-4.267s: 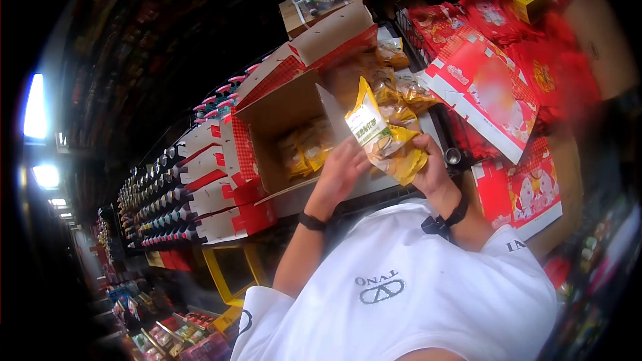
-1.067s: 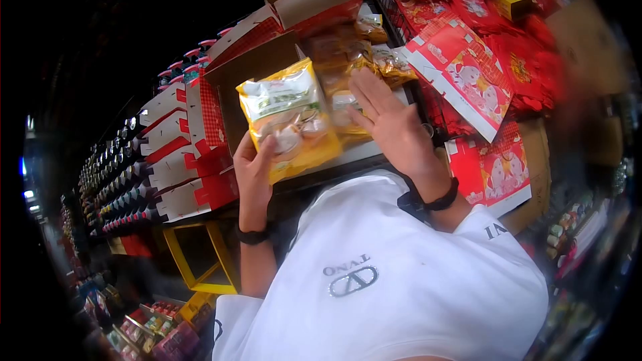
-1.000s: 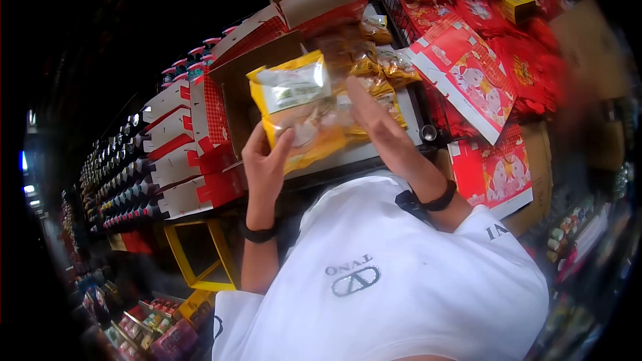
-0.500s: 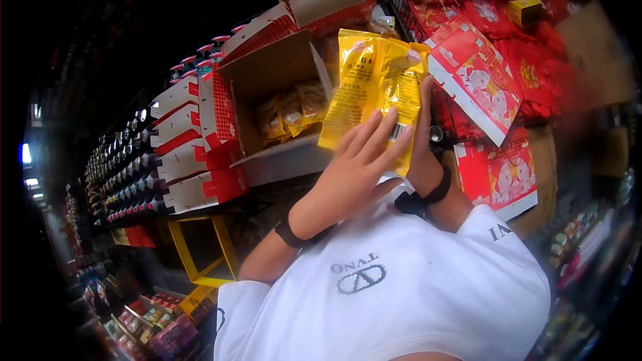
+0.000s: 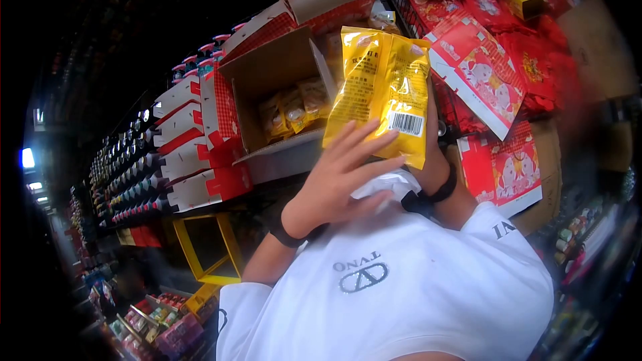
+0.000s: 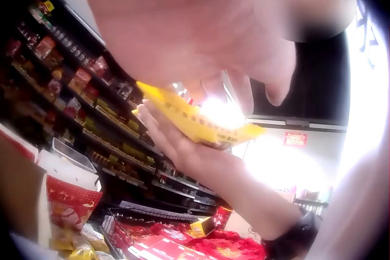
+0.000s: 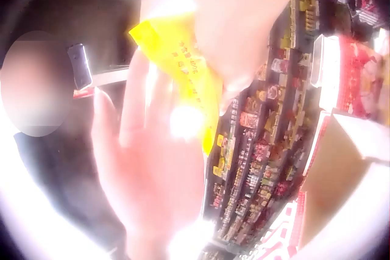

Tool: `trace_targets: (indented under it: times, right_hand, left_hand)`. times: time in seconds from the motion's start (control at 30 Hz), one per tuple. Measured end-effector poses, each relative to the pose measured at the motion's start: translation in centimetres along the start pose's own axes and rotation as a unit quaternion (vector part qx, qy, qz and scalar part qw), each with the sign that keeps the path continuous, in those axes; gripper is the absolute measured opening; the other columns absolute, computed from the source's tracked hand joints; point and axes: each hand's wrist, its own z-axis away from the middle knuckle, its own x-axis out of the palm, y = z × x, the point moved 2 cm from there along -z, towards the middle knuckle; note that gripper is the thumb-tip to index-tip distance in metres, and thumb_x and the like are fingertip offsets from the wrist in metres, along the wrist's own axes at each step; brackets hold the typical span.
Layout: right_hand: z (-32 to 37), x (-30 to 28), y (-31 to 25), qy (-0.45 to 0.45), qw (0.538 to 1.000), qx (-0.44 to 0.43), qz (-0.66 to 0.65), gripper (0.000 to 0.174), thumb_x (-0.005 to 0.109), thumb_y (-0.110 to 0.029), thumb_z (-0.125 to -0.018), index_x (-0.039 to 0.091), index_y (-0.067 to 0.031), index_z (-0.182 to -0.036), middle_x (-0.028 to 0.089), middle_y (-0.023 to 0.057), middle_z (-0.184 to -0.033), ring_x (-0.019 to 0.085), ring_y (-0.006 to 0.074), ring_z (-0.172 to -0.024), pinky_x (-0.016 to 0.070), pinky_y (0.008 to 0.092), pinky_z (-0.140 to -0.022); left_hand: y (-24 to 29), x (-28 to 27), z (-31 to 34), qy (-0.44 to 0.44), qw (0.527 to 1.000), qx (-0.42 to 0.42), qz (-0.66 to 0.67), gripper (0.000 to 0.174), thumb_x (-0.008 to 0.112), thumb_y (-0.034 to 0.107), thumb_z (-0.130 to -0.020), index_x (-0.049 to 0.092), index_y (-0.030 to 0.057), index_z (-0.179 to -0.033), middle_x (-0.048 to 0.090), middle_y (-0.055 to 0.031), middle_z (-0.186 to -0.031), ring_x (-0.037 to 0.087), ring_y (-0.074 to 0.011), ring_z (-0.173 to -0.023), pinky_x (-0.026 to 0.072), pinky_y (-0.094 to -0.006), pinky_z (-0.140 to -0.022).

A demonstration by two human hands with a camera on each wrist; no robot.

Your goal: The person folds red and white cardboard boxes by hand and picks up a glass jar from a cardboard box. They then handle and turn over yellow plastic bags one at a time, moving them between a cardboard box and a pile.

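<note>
In the head view, a yellow packet (image 5: 381, 87) shows its printed back and barcode above the shirt. The right hand (image 5: 436, 154) is behind its right side, largely hidden; in the left wrist view the right hand's straight fingers (image 6: 159, 133) lie under the packet (image 6: 198, 120). The left hand (image 5: 338, 177) is palm down with spread fingers over the packet's lower left edge; whether they touch it is unclear. The left palm (image 7: 161, 168) also shows in the right wrist view. An open carton (image 5: 267, 67) holds several similar packets (image 5: 294, 110).
Red-and-white folded cartons (image 5: 190, 150) and rows of bottles (image 5: 127, 170) stand left. At the right lie red packages (image 5: 535, 67) and printed cardboard sheets (image 5: 478, 73). Below left is a yellow frame (image 5: 234, 247). Shelves (image 6: 91, 107) of goods show in the left wrist view.
Since about a second ago, the packet has moved from the left hand to the right and turned from front to back. Over the last half second, the left hand has shifted slightly down and left.
</note>
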Motion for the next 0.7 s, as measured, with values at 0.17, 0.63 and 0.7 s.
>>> trace_targets:
  times: [0.17, 0.63, 0.7]
  right_hand:
    - [0.2, -0.5, -0.3, 0.022, 1.000, -0.001, -0.020, 0.064, 0.043, -0.059, -0.101, 0.047, -0.0128, -0.145, 0.058, 0.0144, -0.138, 0.061, 0.0328, -0.120, 0.0484, 0.0525, -0.103]
    - [-2.2, 0.1, 6.6, -0.001, 0.989, 0.112, 0.095, 0.068, 0.032, -0.065, -0.101, 0.036, -0.0191, -0.151, 0.050, 0.0074, -0.145, 0.055, 0.0215, -0.130, 0.0486, 0.0400, -0.105]
    - [-2.0, 0.6, 6.9, -0.015, 0.987, 0.111, 0.111, 0.067, 0.031, -0.065, -0.102, 0.036, -0.0204, -0.152, 0.050, 0.0075, -0.145, 0.054, 0.0215, -0.130, 0.0490, 0.0398, -0.105]
  left_hand:
    - [-4.1, -0.3, 3.3, 0.220, 0.968, -0.120, -0.010, 0.033, 0.071, 0.009, -0.088, 0.069, 0.0099, -0.121, 0.057, -0.0144, -0.142, 0.049, -0.0355, -0.136, 0.0330, -0.0460, -0.117]
    - [-5.4, 2.6, 2.2, 0.150, 0.953, -0.209, -0.161, 0.070, 0.057, 0.044, -0.091, 0.043, 0.0131, -0.152, 0.025, -0.0171, -0.164, 0.011, -0.0392, -0.154, -0.0038, -0.0620, -0.119]
    - [-5.1, 3.1, 1.9, 0.121, 0.940, -0.217, -0.233, 0.076, 0.049, 0.053, -0.093, 0.035, 0.0128, -0.156, 0.020, -0.0151, -0.166, 0.007, -0.0378, -0.155, -0.0087, -0.0614, -0.118]
